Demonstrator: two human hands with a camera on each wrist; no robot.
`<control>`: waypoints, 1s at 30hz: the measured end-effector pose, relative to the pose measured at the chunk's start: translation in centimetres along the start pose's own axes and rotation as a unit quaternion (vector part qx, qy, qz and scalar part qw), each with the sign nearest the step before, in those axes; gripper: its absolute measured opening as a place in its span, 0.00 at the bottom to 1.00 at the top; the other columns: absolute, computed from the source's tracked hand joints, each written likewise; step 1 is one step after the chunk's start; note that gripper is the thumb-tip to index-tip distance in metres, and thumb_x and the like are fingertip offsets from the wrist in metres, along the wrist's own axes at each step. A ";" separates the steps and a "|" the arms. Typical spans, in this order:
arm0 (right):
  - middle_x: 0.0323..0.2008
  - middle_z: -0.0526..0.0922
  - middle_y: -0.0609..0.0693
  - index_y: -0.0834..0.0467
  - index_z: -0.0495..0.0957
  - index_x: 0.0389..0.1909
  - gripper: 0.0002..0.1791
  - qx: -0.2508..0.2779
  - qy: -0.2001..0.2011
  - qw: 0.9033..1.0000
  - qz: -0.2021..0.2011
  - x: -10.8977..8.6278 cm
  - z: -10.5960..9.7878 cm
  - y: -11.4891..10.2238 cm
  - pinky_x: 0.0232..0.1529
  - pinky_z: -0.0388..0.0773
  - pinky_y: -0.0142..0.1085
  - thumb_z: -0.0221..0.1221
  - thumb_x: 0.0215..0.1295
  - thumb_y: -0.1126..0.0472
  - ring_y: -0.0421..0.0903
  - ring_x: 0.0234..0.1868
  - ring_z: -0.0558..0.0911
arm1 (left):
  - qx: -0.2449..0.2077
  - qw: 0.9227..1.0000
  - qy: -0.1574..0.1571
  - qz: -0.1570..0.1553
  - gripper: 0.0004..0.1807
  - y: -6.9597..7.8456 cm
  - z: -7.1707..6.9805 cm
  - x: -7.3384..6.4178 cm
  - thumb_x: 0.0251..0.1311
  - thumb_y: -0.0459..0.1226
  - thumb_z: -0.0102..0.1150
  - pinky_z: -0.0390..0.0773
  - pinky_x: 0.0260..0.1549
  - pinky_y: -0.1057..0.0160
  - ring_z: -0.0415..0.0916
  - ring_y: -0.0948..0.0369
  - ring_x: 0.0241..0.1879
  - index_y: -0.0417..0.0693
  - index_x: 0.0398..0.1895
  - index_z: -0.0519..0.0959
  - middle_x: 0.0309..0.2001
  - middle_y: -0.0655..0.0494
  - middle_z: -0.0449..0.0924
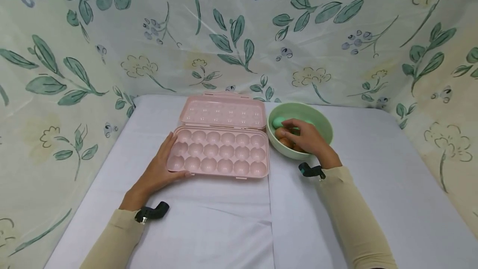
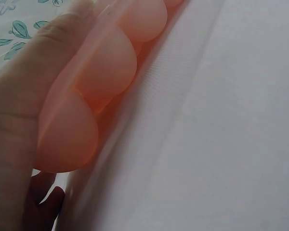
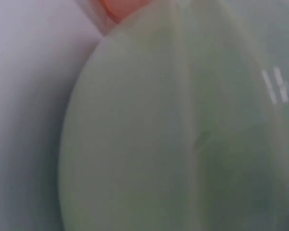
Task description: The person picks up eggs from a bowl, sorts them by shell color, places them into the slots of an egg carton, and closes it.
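A pink egg carton [image 1: 220, 151] lies with its lid [image 1: 223, 112] folded back; the cups of its base hold nothing. My left hand [image 1: 158, 173] grips the base at its left end, thumb along the front edge and fingers along the side. In the left wrist view the thumb [image 2: 43, 53] lies over the rim beside the rounded cup undersides [image 2: 106, 62]. My right hand [image 1: 308, 136] reaches into a green bowl [image 1: 323, 123], with finger and thumb around a brown egg [image 1: 280, 132]. The right wrist view shows mostly the bowl's outer wall [image 3: 135, 134].
Beside the right hand in the bowl are a green egg [image 1: 278, 122] and more brown eggs [image 1: 286, 143]. The bowl stands right against the carton's right side. White cloth [image 1: 224, 223] covers the table, and a flowered curtain [image 1: 239, 32] hangs behind it.
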State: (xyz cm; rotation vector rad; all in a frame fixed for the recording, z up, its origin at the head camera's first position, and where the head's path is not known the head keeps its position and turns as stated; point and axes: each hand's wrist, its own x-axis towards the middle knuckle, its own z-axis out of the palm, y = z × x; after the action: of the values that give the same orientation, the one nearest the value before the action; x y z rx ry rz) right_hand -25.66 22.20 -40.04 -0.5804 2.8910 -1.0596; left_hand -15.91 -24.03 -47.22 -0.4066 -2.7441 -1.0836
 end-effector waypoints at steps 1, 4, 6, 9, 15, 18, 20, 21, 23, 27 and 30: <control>0.54 0.80 0.54 0.58 0.75 0.59 0.25 0.000 -0.004 1.000 -0.002 0.0 0.0 0.0 0.60 0.70 0.49 0.62 0.65 0.50 0.54 0.57 0.77 | 0.000 1.000 0.000 -0.001 0.67 0.0 0.0 0.0 0.36 0.58 0.76 0.58 0.60 0.32 0.45 0.46 0.74 0.60 0.78 0.43 0.78 0.54 0.37; 0.56 0.79 0.54 0.57 0.74 0.61 0.26 -0.001 -0.016 1.000 -0.001 0.2 0.0 0.0 0.60 0.71 0.48 0.62 0.65 0.51 0.54 0.57 0.77 | -0.004 1.000 0.001 -0.004 0.67 0.0 0.1 0.1 0.36 0.58 0.77 0.58 0.60 0.31 0.45 0.46 0.74 0.60 0.78 0.43 0.78 0.55 0.37; 0.57 0.78 0.54 0.57 0.74 0.61 0.26 0.003 -0.026 1.000 0.002 0.3 -0.1 0.0 0.60 0.71 0.49 0.62 0.65 0.51 0.55 0.57 0.77 | -0.007 1.000 0.001 -0.005 0.67 -0.2 0.2 0.1 0.36 0.57 0.77 0.58 0.59 0.31 0.45 0.46 0.74 0.60 0.78 0.43 0.78 0.54 0.36; 0.57 0.78 0.55 0.56 0.74 0.62 0.27 0.008 -0.038 0.999 0.010 0.6 -0.1 0.0 0.60 0.71 0.49 0.63 0.64 0.49 0.56 0.58 0.77 | -0.010 1.000 0.001 -0.005 0.67 -0.3 0.4 0.1 0.36 0.57 0.77 0.58 0.60 0.31 0.45 0.46 0.73 0.60 0.78 0.44 0.78 0.55 0.36; 0.57 0.78 0.55 0.56 0.74 0.63 0.31 -0.001 -0.051 0.999 0.015 1.0 0.2 0.1 0.60 0.71 0.49 0.62 0.63 0.44 0.56 0.57 0.77 | -0.012 1.000 0.002 -0.004 0.67 -0.2 0.5 0.0 0.37 0.57 0.76 0.57 0.60 0.31 0.45 0.46 0.73 0.60 0.78 0.42 0.78 0.55 0.37; 0.58 0.78 0.55 0.56 0.74 0.62 0.29 -0.019 -0.053 0.998 -0.002 1.3 0.5 0.1 0.58 0.72 0.49 0.63 0.64 0.47 0.55 0.57 0.77 | -0.019 1.000 0.001 -0.010 0.69 0.1 0.6 0.1 0.36 0.58 0.76 0.57 0.62 0.33 0.45 0.47 0.74 0.60 0.78 0.39 0.78 0.56 0.36; 0.57 0.78 0.56 0.57 0.75 0.62 0.27 -0.034 -0.051 0.998 -0.013 1.4 0.7 0.2 0.58 0.72 0.48 0.63 0.64 0.50 0.54 0.56 0.77 | -0.023 1.000 -0.002 -0.015 0.71 0.1 0.6 0.1 0.36 0.58 0.76 0.56 0.62 0.34 0.44 0.48 0.74 0.59 0.78 0.37 0.78 0.58 0.36; 0.57 0.79 0.55 0.57 0.75 0.61 0.27 -0.041 -0.050 0.998 -0.016 1.4 0.8 0.1 0.58 0.72 0.48 0.63 0.64 0.51 0.54 0.56 0.77 | -0.024 1.000 -0.002 -0.018 0.71 0.1 0.6 0.1 0.36 0.58 0.76 0.56 0.63 0.35 0.44 0.48 0.74 0.60 0.78 0.36 0.78 0.58 0.35; 0.57 0.79 0.55 0.57 0.76 0.61 0.26 -0.046 -0.049 0.998 -0.019 1.5 0.8 0.0 0.58 0.72 0.48 0.63 0.64 0.53 0.54 0.57 0.77 | -0.023 1.000 0.000 -0.020 0.72 0.1 0.5 0.1 0.35 0.58 0.76 0.56 0.63 0.35 0.44 0.48 0.74 0.58 0.78 0.36 0.78 0.58 0.36; 0.56 0.79 0.55 0.56 0.76 0.60 0.25 -0.053 -0.050 0.997 -0.025 1.7 0.9 -0.3 0.59 0.71 0.48 0.63 0.64 0.53 0.54 0.57 0.76 | -0.018 1.000 0.003 -0.022 0.72 0.0 0.3 0.0 0.35 0.58 0.77 0.55 0.64 0.36 0.43 0.49 0.74 0.56 0.78 0.35 0.78 0.57 0.35; 0.56 0.80 0.54 0.56 0.77 0.60 0.24 -0.061 -0.049 0.997 -0.028 1.8 0.9 -0.3 0.59 0.71 0.48 0.63 0.64 0.53 0.53 0.58 0.76 | -0.017 1.000 0.002 -0.022 0.72 -0.1 0.3 0.0 0.35 0.58 0.76 0.54 0.64 0.36 0.42 0.49 0.74 0.56 0.78 0.35 0.78 0.58 0.34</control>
State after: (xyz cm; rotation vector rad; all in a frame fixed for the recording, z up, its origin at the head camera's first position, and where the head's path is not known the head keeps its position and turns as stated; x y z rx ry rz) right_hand -27.10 20.77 -40.35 -0.7020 2.8834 -0.8398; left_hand -15.91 -23.89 -47.47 -0.3502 -2.7471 -1.1420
